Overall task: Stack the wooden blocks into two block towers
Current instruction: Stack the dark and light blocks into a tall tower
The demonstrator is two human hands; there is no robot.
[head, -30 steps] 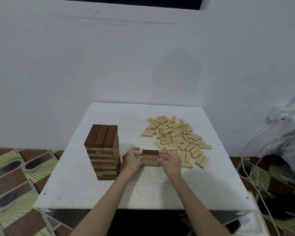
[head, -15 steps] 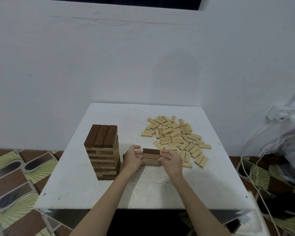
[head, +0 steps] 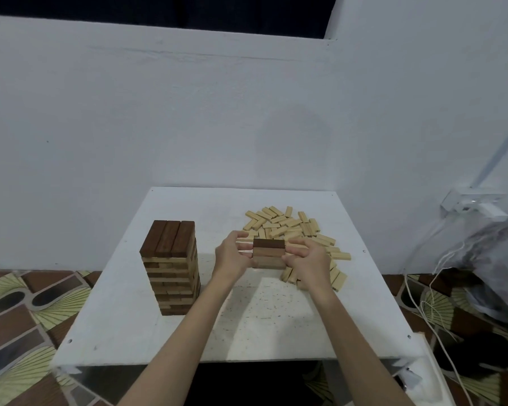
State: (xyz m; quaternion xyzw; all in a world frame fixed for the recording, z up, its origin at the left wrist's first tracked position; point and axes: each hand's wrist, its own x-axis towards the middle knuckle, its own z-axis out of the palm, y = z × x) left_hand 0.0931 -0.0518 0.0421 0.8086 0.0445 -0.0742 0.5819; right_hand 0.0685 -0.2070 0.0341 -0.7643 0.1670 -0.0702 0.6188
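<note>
Bare forearms, sleeveless, ringless hands (head: 272,257)

I have one view only, a wide-angle camera worn on the head, looking forward and down over the white table (head: 276,332) from its near edge. It faces the white wall (head: 188,127) behind, with both forearms reaching in from below. No second view shares the scene.

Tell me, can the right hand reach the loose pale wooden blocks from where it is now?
Probably yes. The right hand is beside the short stack of wooden blocks, and the pile of loose pale wooden blocks lies directly behind and beside it on the white table, with nothing between.
</note>
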